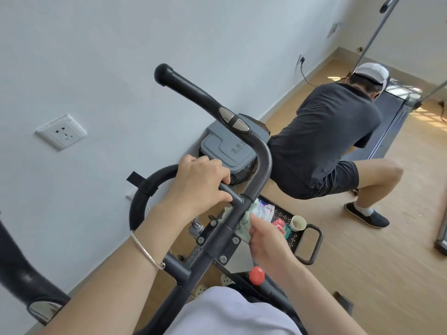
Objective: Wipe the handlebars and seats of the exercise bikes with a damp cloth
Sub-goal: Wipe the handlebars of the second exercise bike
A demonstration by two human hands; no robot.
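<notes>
Against handlebar (263, 163): cloth (244, 227) held by right hand (268, 238) | left hand (198, 182) grips handlebar just beside

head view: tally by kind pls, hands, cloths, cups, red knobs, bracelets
hands: 2, left hand gripping the handlebar, right hand holding the cloth
cloth: 1
cup: 1
red knob: 1
bracelet: 1
total: 6
</notes>
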